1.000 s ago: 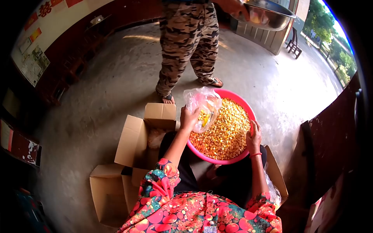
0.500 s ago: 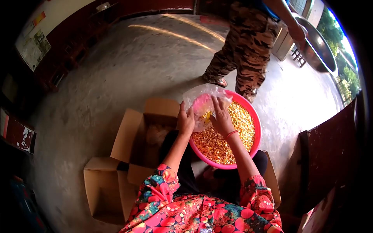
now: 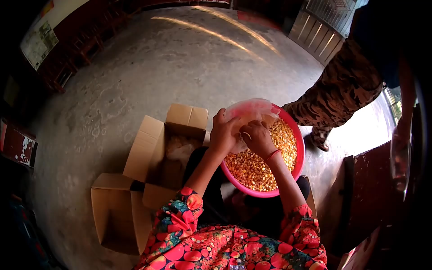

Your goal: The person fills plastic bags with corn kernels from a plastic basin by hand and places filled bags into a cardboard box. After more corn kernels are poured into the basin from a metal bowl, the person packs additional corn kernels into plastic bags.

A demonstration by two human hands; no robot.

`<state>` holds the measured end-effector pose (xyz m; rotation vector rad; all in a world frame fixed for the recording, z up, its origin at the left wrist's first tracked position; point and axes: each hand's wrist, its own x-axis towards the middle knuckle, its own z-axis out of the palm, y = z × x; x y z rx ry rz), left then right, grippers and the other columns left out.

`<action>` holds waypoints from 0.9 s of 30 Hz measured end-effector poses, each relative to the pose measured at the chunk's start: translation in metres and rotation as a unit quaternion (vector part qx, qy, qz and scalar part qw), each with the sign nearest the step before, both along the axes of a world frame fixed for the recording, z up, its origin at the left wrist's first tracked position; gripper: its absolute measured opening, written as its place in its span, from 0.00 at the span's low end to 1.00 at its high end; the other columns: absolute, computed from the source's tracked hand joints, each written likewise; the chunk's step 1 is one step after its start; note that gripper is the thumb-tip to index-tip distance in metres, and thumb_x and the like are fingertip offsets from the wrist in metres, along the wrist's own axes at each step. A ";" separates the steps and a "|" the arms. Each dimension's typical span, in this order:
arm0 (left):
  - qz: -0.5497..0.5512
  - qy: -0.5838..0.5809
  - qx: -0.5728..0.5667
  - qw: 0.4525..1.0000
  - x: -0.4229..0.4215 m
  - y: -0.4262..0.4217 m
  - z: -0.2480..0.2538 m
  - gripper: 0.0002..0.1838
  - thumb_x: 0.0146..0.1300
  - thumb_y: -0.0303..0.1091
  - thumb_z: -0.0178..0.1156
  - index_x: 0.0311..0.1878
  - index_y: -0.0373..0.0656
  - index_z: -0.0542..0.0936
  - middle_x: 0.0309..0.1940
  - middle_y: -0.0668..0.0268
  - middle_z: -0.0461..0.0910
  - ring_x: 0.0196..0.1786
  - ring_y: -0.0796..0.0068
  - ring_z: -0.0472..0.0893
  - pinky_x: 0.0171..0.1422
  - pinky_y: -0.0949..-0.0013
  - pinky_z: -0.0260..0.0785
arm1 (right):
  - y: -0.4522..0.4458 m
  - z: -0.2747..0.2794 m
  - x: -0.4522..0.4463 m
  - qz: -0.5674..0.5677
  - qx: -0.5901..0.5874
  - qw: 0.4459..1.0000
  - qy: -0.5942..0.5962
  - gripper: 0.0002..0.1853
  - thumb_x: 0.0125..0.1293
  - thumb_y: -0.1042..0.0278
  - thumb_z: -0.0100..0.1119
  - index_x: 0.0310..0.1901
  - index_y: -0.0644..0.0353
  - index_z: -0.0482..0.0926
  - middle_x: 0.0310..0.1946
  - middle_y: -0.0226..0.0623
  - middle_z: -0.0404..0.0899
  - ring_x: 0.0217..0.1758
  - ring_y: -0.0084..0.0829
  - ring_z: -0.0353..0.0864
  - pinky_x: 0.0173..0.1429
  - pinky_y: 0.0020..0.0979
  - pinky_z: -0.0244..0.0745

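A clear plastic bag (image 3: 256, 108) lies over the far left part of a pink basin (image 3: 302, 150). My left hand (image 3: 223, 135) grips the bag's near left side, with the thumb toward the right. Curled against the bag, my right hand (image 3: 258, 138) pinches its near edge; the fingertips are partly hidden. Small golden-yellow pieces that look like corn kernels (image 3: 256, 173) fill much of the basin below both hands.
An open cardboard box (image 3: 144, 148) with crumpled clear plastic (image 3: 181, 148) inside stands left of the basin. Another open box (image 3: 112, 211) sits nearer me. At right, a person in camouflage trousers (image 3: 346, 85) stands beside the basin, near dark red furniture (image 3: 373, 180).
The bag has shifted slightly right and spread over the basin. My right hand's fingers have gone from stretched out to curled. The other person has moved right with the metal bowl.
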<state>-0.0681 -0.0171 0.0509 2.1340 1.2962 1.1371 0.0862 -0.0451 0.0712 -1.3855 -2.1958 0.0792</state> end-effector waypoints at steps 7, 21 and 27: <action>0.056 -0.076 -0.100 0.991 -0.003 0.019 -0.005 0.19 0.53 0.14 0.47 0.46 0.40 0.78 0.41 0.55 0.80 0.44 0.63 0.81 0.47 0.63 0.73 | -0.013 -0.005 0.030 -0.136 -0.150 0.973 -0.112 0.30 0.47 0.69 0.59 0.57 0.48 0.71 0.23 0.39 0.78 0.37 0.38 0.80 0.63 0.51 0.56; 0.028 -0.005 -0.099 0.995 0.001 0.001 -0.002 0.32 0.45 0.30 0.64 0.58 0.41 0.71 0.48 0.50 0.70 0.50 0.50 0.75 0.53 0.60 0.71 | 0.029 0.007 0.040 -0.135 -0.155 0.976 -0.071 0.29 0.48 0.65 0.64 0.56 0.57 0.73 0.37 0.42 0.81 0.43 0.38 0.79 0.51 0.38 0.73; 0.009 -0.036 0.064 0.997 0.001 -0.003 -0.030 0.36 0.46 0.26 0.59 0.63 0.39 0.63 0.55 0.48 0.67 0.50 0.49 0.75 0.49 0.58 0.74 | 0.000 0.016 0.070 -0.056 -0.130 0.871 0.471 0.08 0.64 0.72 0.55 0.42 0.63 0.80 0.29 0.30 0.80 0.28 0.18 0.75 0.33 0.20 0.72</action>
